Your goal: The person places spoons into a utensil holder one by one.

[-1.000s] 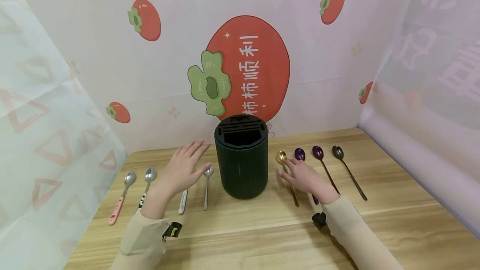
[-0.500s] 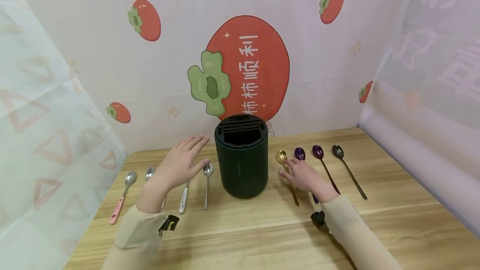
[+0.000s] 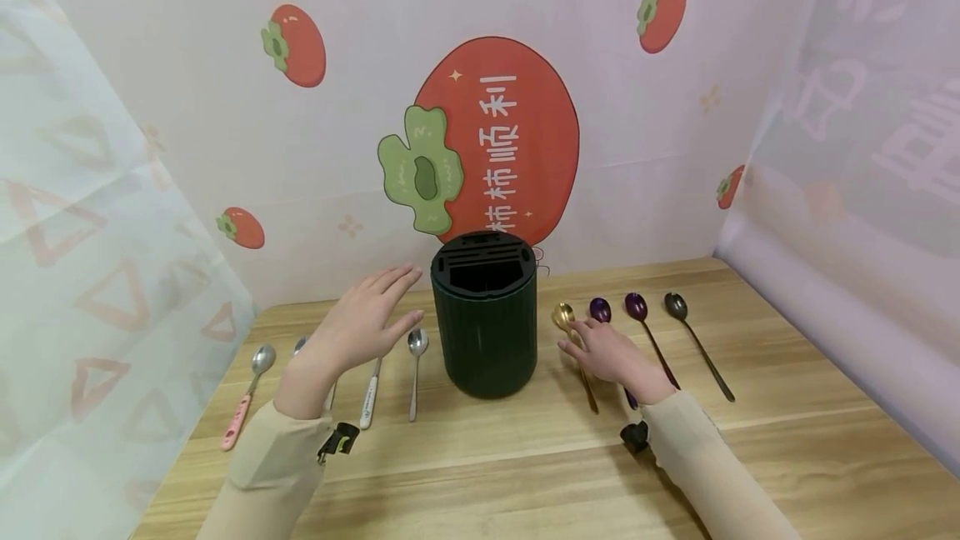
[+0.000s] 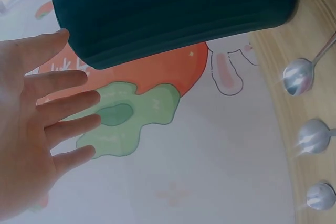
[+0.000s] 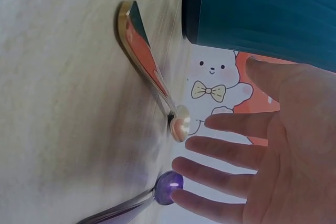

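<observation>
In the head view my left hand (image 3: 352,327) is raised with fingers spread, left of a dark green ribbed holder (image 3: 487,348). It overlaps a white-handled spoon (image 3: 369,405) and another silver spoon (image 3: 301,344), hiding part of each. A plain silver spoon (image 3: 417,343) lies between that hand and the holder. My right hand (image 3: 609,352) hovers with extended fingers over a gold spoon (image 3: 564,315) and a purple spoon (image 3: 600,309). The right wrist view shows the palm of the right hand (image 5: 283,140) bare, with the gold spoon (image 5: 180,124) beyond its fingertips.
A pink-handled spoon (image 3: 237,421) lies at the far left of the wooden table (image 3: 480,482). Farther right are a second purple spoon (image 3: 636,305) and a black spoon (image 3: 677,305). The holder has a slotted black top (image 3: 480,252). Persimmon-printed cloth (image 3: 337,148) stands behind.
My left hand has shifted slightly left and up, uncovering more of the white-handled spoon. The right hand stays nearly in place. The head view has tilted a little.
</observation>
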`<state>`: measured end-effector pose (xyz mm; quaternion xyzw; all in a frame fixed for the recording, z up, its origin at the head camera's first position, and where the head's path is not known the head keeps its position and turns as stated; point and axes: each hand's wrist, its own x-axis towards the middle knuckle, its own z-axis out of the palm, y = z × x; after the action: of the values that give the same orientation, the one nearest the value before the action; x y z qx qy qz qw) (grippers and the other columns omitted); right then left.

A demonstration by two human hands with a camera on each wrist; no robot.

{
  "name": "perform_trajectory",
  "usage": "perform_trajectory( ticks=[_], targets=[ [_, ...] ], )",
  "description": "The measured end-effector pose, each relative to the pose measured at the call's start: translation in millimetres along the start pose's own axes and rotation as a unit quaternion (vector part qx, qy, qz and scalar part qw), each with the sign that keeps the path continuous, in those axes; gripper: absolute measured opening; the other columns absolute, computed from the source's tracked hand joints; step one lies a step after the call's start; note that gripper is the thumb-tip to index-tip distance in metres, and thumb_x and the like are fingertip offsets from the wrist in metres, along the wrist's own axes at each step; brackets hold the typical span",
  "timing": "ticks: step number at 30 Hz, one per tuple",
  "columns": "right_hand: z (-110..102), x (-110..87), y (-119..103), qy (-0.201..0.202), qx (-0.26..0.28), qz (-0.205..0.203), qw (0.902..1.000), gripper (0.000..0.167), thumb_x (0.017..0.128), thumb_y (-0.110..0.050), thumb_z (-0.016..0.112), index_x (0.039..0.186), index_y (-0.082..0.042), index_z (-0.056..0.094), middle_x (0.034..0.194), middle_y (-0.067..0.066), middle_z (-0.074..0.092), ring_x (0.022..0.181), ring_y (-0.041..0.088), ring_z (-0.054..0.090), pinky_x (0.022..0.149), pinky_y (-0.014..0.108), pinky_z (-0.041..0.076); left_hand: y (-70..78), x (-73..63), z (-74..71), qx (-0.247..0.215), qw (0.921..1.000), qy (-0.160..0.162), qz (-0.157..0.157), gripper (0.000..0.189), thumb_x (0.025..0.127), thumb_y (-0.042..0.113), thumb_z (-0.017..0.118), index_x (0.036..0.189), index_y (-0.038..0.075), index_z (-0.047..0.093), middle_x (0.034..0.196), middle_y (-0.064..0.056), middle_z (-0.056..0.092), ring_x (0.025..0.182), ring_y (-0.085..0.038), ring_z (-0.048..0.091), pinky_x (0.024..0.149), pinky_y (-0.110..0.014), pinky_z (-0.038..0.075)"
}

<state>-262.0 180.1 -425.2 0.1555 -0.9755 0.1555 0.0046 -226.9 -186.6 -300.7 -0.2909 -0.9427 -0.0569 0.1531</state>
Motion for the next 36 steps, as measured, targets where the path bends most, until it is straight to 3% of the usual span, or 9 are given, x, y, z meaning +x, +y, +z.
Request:
perform_trajectory(
  ticks=[5,15,36],
  targets=[
    [0.8,0.4,1.2,-0.001,0.005,0.005,1.0,0.055,0.098,-0.041,0.047,0.134,0.001,0.05,0.131,0.03,0.049,0.115,0.045,0.054,0.093,0.056,0.045,2.4,4.2,-5.0,-0.004,1.0,0.001,0.001,0.061,0.095,0.04,0.052,0.146,0.009,0.037,0.149,-0.012,0.039,0.136,-0.034,0.037,0.11,-0.052,0.03],
    [4.2,2.9,4.6,0.008,0.007,-0.001,0.9999,0.05,0.097,-0.038,0.05,0.123,0.004,0.058,0.106,0.02,0.06,0.092,0.031,0.063,0.078,0.048,0.051,5.6,12.3,-9.5,-0.001,0.9998,0.009,0.017,0.062,0.095,0.041,0.053,0.145,0.008,0.039,0.147,-0.012,0.042,0.135,-0.034,0.039,0.11,-0.05,0.031],
    [2.4,4.5,1.0,0.005,0.005,0.009,0.9999,0.042,0.098,-0.038,0.049,0.106,-0.001,0.066,0.102,0.016,0.063,0.091,0.03,0.063,0.079,0.047,0.05,14.2,28.7,-12.0,-0.02,0.9993,-0.011,0.03,0.059,0.096,0.042,0.05,0.143,0.008,0.041,0.146,-0.012,0.044,0.135,-0.031,0.04,0.111,-0.048,0.031]
  ],
)
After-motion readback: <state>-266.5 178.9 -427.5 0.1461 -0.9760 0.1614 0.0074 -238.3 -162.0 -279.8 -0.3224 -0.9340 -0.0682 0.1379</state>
